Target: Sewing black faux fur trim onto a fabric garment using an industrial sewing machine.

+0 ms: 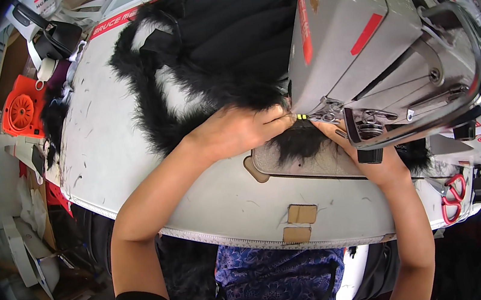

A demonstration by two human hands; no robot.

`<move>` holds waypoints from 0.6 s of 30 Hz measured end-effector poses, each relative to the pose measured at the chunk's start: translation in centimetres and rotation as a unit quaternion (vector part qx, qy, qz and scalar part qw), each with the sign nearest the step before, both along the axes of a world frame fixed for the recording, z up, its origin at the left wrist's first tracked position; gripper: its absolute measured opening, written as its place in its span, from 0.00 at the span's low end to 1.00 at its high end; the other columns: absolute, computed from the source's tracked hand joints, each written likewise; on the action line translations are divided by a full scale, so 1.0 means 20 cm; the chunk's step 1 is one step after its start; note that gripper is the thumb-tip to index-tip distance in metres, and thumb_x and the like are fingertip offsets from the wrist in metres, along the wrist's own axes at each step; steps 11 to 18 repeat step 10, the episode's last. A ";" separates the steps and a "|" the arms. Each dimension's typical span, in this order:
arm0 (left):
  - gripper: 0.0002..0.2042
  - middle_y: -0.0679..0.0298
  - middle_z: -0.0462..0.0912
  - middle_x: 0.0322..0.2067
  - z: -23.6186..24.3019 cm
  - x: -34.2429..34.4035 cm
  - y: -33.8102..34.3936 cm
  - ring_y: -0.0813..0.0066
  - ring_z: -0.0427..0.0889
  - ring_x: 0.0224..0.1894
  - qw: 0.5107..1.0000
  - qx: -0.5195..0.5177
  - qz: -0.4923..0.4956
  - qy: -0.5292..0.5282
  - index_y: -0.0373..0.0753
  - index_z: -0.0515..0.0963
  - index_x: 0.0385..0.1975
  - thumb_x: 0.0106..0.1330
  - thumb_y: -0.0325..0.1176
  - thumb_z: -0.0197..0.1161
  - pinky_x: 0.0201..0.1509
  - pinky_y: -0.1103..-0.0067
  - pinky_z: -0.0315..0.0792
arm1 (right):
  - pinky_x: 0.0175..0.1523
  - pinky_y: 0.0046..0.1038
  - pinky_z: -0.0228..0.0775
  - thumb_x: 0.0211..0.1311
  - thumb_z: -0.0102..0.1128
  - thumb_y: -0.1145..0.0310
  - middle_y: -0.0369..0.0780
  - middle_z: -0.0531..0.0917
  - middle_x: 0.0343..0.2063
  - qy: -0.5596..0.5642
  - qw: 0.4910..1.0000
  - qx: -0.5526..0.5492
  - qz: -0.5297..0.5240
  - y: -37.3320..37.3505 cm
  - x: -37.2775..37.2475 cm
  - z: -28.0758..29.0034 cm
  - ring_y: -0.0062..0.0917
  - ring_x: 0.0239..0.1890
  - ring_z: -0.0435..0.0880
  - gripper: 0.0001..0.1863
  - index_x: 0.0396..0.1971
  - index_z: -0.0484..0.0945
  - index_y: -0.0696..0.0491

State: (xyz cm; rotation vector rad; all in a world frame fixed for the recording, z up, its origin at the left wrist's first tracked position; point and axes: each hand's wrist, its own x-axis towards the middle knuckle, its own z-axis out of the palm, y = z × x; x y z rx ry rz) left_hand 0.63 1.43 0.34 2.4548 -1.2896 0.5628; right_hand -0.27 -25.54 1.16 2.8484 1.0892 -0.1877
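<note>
A black garment [230, 24] with fluffy black fur trim [145, 96] lies across the white sewing table, left of the grey sewing machine [346, 33]. My left hand [244, 128] is closed, its fingers pinching the fur edge close beside the machine's needle area. Under the machine head, my right hand [345, 139] reaches in from the right, partly hidden by the machine's metal parts; its fingers do not show well enough to read. A tuft of black fur [297, 143] lies on the metal plate [321, 160] between my hands. The needle itself is hidden.
Red-handled scissors [453, 199] lie at the table's right edge. An orange-red object with a round grille [21, 111] stands at the far left, beside more black fur [54, 123]. A measuring tape [233, 236] runs along the table's front edge, below brown tape patches [302, 213].
</note>
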 end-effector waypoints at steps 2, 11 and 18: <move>0.13 0.71 0.70 0.33 0.00 0.00 -0.01 0.77 0.76 0.19 1.000 0.010 0.010 -0.024 0.43 0.75 0.37 0.50 0.27 0.58 0.20 0.81 0.76 | 0.44 0.25 0.67 0.52 0.51 0.72 0.33 0.78 0.38 -0.050 0.998 -0.010 0.028 0.02 -0.01 0.02 0.22 0.37 0.76 0.27 0.55 0.69 0.41; 0.14 0.70 0.72 0.37 0.00 -0.02 -0.02 0.74 0.79 0.21 0.998 0.024 0.037 -0.033 0.43 0.74 0.39 0.50 0.26 0.57 0.21 0.80 0.77 | 0.54 0.28 0.62 0.56 0.45 0.70 0.28 0.75 0.47 -0.056 0.993 -0.104 -0.014 0.04 -0.04 -0.05 0.20 0.49 0.73 0.28 0.60 0.62 0.38; 0.14 0.70 0.72 0.37 0.00 -0.02 -0.02 0.74 0.79 0.21 0.998 0.024 0.037 -0.033 0.43 0.74 0.39 0.50 0.26 0.57 0.21 0.80 0.77 | 0.54 0.28 0.62 0.56 0.45 0.70 0.28 0.75 0.47 -0.056 0.993 -0.104 -0.014 0.04 -0.04 -0.05 0.20 0.49 0.73 0.28 0.60 0.62 0.38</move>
